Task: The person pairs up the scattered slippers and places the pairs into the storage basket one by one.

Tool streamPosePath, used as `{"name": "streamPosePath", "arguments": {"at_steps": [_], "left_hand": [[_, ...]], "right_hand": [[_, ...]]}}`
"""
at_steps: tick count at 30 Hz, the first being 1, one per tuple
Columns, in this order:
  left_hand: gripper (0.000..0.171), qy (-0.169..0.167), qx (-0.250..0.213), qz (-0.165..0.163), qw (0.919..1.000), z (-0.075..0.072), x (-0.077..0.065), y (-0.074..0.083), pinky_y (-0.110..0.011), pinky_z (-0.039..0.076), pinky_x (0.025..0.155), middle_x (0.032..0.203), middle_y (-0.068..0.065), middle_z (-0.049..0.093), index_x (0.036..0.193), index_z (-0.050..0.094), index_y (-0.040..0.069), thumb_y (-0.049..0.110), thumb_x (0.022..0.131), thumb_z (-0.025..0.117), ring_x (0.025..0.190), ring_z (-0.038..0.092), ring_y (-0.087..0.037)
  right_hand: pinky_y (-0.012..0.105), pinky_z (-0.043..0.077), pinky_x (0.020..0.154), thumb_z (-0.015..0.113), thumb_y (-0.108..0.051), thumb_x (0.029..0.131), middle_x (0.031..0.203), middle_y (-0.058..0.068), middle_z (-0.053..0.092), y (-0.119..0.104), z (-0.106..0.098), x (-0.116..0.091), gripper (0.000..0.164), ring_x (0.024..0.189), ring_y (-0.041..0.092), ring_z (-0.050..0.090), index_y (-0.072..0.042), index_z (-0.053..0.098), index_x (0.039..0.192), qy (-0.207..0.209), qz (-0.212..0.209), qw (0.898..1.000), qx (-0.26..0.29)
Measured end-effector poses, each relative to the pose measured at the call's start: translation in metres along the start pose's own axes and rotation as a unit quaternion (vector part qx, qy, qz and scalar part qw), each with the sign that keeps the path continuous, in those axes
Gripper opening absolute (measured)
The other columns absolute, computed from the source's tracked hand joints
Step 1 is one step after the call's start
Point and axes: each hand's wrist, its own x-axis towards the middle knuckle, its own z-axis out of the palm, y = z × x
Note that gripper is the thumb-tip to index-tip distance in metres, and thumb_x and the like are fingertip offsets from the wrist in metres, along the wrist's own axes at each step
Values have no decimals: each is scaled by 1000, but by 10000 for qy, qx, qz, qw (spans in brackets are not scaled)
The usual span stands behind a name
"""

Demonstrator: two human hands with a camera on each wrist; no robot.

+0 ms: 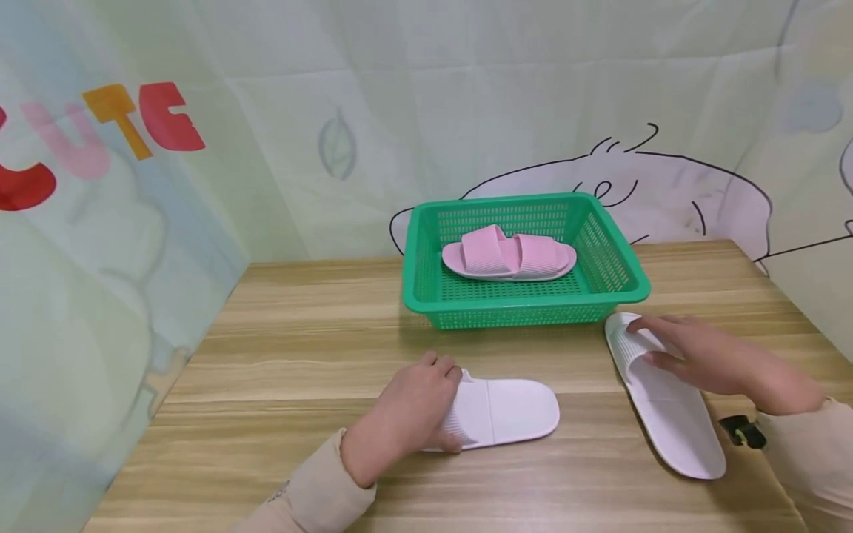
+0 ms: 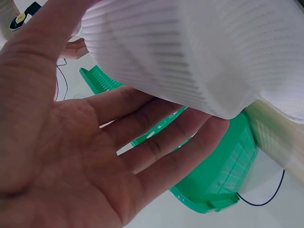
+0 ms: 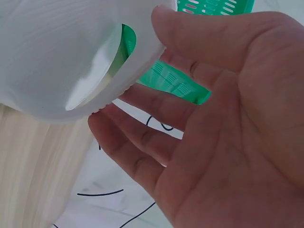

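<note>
Two white slippers with ribbed straps are on the wooden table. The left slipper (image 1: pixel 520 411) lies crosswise, its heel end pointing right. Over its strap is my left hand (image 1: pixel 416 403); in the left wrist view the thumb and fingers hold opposite sides of the ribbed strap (image 2: pixel 142 47). At the basket's front right corner, the right slipper (image 1: pixel 680 426) lies at a slant with its toe toward the back. My right hand (image 1: pixel 706 355) grips its strap (image 3: pixel 137 71) from the right, thumb on one side and fingertips at the other edge in the right wrist view.
A green plastic basket (image 1: pixel 526 305) stands at the back of the table (image 1: pixel 280 355), with pink slippers (image 1: pixel 480 252) inside it. Behind the table hangs a printed cloth (image 1: pixel 280 148). A black strap end (image 1: pixel 743 431) shows by the right sleeve.
</note>
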Motion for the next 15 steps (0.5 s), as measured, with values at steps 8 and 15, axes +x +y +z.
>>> {"name": "streamPosePath", "arguments": {"at_steps": [8,15], "left_hand": [[84,104,53,46,9999,2,0,0,-35,61,87,119,-9,69,126,69,0,58,69,93,107,63,-26],[84,39,52,4,10000,2,0,-1,-35,61,88,120,-9,69,125,69,0,58,69,93,107,63,-26]], "right_hand": [[65,55,90,77,-14,95,124,31,63,3,-4,-2,46,112,49,63,2,61,136,169,164,9997,50],[49,58,76,79,-27,96,110,17,68,4,-14,-6,45,95,32,67,-2,67,131,206,513,9984,77]]}}
